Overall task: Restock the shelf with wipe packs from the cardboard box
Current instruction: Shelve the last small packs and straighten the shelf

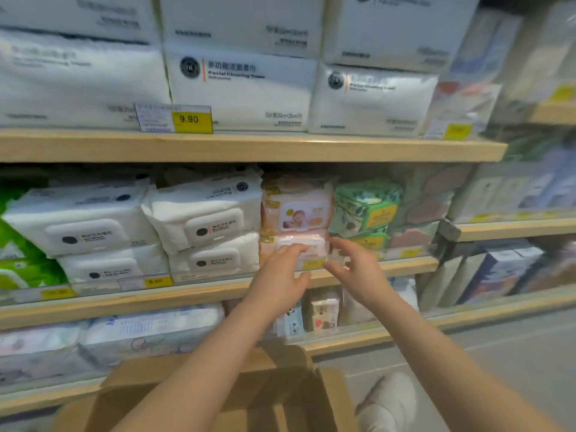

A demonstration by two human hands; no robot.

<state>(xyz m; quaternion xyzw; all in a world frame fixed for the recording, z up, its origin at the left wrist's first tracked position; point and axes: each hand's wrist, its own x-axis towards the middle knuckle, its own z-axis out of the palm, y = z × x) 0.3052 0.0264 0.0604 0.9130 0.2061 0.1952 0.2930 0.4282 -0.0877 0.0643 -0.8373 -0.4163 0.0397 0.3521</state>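
Note:
Two pink wipe packs are stacked on the middle shelf [193,295]: an upper pack [297,210] with a baby picture and a lower pack [290,243]. My left hand [279,277] touches the front of the lower pack with fairly straight fingers. Just right of that pack, my right hand [353,269] has its fingers spread and loosely curved, holding nothing. The open cardboard box [290,397] stands below my forearms at the bottom of the view. Its inside is dark and I see no contents.
White wipe packs [205,222] fill the shelf to the left, and green packs [366,207] stand to the right. Large white facial towel packs [240,88] sit on the shelf above. Small packs line the lower shelf [324,311]. A light shoe [389,400] is on the floor beside the box.

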